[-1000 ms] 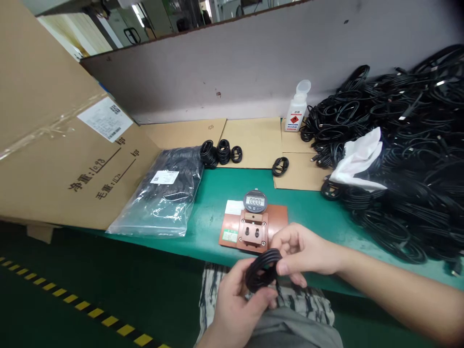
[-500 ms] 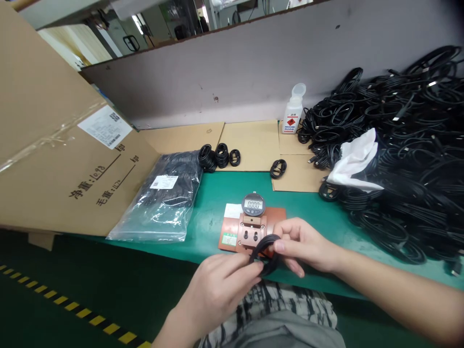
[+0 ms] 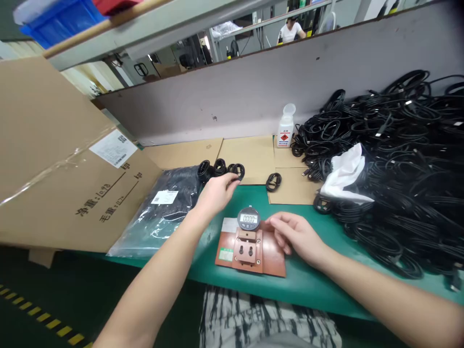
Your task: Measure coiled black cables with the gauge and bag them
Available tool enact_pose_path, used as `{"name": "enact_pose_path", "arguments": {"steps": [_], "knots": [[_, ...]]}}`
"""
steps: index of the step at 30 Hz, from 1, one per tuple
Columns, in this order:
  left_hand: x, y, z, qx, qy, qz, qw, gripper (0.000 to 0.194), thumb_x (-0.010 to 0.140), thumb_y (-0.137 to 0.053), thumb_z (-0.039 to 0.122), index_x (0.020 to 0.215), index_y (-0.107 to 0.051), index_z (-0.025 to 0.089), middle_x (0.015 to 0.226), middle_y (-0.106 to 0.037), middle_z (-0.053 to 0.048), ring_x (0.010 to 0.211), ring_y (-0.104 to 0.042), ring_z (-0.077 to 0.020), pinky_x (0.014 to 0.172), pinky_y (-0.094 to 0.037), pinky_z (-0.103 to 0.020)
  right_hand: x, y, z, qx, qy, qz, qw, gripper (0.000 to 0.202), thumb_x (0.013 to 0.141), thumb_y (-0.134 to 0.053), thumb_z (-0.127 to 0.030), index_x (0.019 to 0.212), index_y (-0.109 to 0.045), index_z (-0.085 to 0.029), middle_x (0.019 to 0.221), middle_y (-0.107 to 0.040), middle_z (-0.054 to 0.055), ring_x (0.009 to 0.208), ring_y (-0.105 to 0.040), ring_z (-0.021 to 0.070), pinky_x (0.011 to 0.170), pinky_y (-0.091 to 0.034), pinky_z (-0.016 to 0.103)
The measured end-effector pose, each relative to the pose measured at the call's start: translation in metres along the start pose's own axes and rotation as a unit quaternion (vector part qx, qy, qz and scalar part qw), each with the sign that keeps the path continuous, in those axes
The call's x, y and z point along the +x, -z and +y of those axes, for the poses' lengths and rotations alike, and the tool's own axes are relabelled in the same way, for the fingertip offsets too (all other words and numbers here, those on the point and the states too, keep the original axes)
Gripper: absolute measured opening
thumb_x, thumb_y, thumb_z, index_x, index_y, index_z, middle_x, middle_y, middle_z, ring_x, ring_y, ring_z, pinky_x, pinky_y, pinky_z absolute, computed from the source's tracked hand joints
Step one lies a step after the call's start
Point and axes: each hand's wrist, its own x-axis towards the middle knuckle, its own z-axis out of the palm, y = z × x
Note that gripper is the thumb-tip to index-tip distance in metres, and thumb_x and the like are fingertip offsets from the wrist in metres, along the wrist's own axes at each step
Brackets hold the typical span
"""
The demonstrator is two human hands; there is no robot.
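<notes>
My left hand (image 3: 218, 193) reaches to the row of coiled black cables, its fingers closed on a black cable coil (image 3: 238, 170) at the row's right end. Two stacks of coils, one of them the left stack (image 3: 204, 171), stand beside it on the cardboard. Over the right part of the brown base plate (image 3: 273, 251) is my right hand (image 3: 295, 234), fingers loosely curled and apart, holding nothing. The round digital gauge (image 3: 249, 218) on the plate reads zero. A single cable coil (image 3: 273, 182) lies farther back.
A large pile of black cables (image 3: 395, 183) covers the right side, with a white cloth (image 3: 344, 174) on it. A white bottle (image 3: 286, 128) stands behind. At left are a clear bag (image 3: 163, 212) of cables and a big carton (image 3: 72, 183). A person (image 3: 290, 31) is in the background.
My left hand has moved forward from the plate to the row of coils, taking the coil there. My right hand has let go of that coil. The view has shifted.
</notes>
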Motion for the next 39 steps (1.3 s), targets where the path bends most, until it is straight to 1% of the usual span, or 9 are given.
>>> {"name": "enact_pose_path", "arguments": {"steps": [4,11,15,21,25,30,33,35,39], "knots": [[0.039,-0.026,-0.017,0.043,0.053,0.015,0.998,0.026,0.094,-0.056,0.025,0.113,-0.071,0.016,0.099,-0.077,-0.014,0.091,-0.073,-0.0261,0.084,-0.053,-0.034,0.000,0.003,0.002,-0.023,-0.003,-0.017,1.000,0.048,0.084,-0.064,-0.062,0.084,-0.061,-0.015,0.048,-0.054,-0.007,0.034,-0.043,0.0050,0.037,-0.031,0.016],[0.036,-0.037,-0.029,0.081,0.090,0.009,0.993,0.031,0.094,-0.053,0.024,0.121,-0.066,0.014,0.100,-0.076,-0.017,0.093,-0.072,-0.0298,0.084,-0.053,-0.038,0.002,0.002,0.001,-0.032,-0.002,-0.027,0.999,0.047,0.083,-0.063,-0.063,0.081,-0.059,-0.016,0.049,-0.054,-0.007,0.035,-0.044,0.0057,0.037,-0.031,0.016],[0.035,-0.033,-0.012,0.067,0.023,-0.026,0.997,0.036,0.098,-0.046,0.028,0.129,-0.060,0.016,0.105,-0.075,-0.014,0.100,-0.069,-0.0277,0.089,-0.050,-0.037,0.002,0.001,0.001,-0.035,0.007,-0.025,0.999,0.047,0.083,-0.061,-0.063,0.080,-0.059,-0.016,0.048,-0.053,-0.007,0.035,-0.043,0.0059,0.037,-0.032,0.017],[0.046,-0.048,0.024,-0.003,-0.140,-0.183,0.973,0.030,0.092,-0.060,0.033,0.120,-0.068,0.026,0.121,-0.071,-0.006,0.111,-0.065,-0.0238,0.097,-0.047,-0.032,0.001,0.000,-0.001,-0.033,0.010,-0.020,0.999,0.047,0.082,-0.062,-0.063,0.079,-0.057,-0.016,0.048,-0.052,-0.007,0.034,-0.042,0.0058,0.036,-0.031,0.017],[0.053,-0.057,0.033,-0.059,-0.150,-0.219,0.962,0.024,0.086,-0.066,0.029,0.109,-0.071,0.024,0.114,-0.072,-0.007,0.107,-0.066,-0.0263,0.094,-0.048,-0.035,0.000,-0.001,-0.003,-0.032,0.017,-0.022,0.999,0.046,0.082,-0.062,-0.062,0.077,-0.057,-0.016,0.048,-0.051,-0.008,0.035,-0.042,0.0057,0.037,-0.031,0.017],[0.047,-0.035,0.036,-0.188,-0.073,-0.178,0.963,0.021,0.092,-0.056,0.035,0.097,-0.063,0.017,0.089,-0.071,-0.007,0.077,-0.068,-0.0201,0.076,-0.054,-0.033,-0.001,0.000,-0.005,-0.028,0.026,-0.020,0.999,0.046,0.083,-0.062,-0.062,0.075,-0.056,-0.017,0.049,-0.052,-0.007,0.035,-0.042,0.0057,0.037,-0.032,0.017],[0.012,-0.010,0.043,-0.282,-0.008,-0.125,0.951,0.033,0.100,-0.034,0.045,0.097,-0.051,0.017,0.081,-0.065,-0.004,0.059,-0.062,-0.0131,0.060,-0.054,-0.028,-0.004,-0.001,-0.004,-0.021,0.031,-0.020,0.999,0.045,0.085,-0.062,-0.060,0.077,-0.058,-0.016,0.049,-0.052,-0.007,0.035,-0.043,0.0059,0.037,-0.033,0.017],[-0.027,0.002,0.052,-0.358,0.030,-0.100,0.928,0.035,0.103,-0.025,0.047,0.096,-0.045,0.019,0.079,-0.062,-0.002,0.054,-0.059,-0.0099,0.056,-0.054,-0.025,-0.007,-0.002,-0.004,-0.008,0.033,-0.016,0.999,0.042,0.086,-0.063,-0.058,0.081,-0.059,-0.016,0.049,-0.052,-0.007,0.035,-0.043,0.0060,0.037,-0.034,0.017],[-0.113,0.000,0.073,-0.684,0.162,-0.098,0.704,0.028,0.098,-0.049,0.047,0.093,-0.050,0.019,0.078,-0.068,-0.001,0.043,-0.054,-0.0063,0.044,-0.049,-0.019,-0.015,-0.005,-0.008,0.038,0.048,-0.046,0.997,0.043,0.085,-0.067,-0.054,0.103,-0.061,-0.016,0.053,-0.056,-0.006,0.036,-0.046,0.0070,0.038,-0.039,0.018]]}}
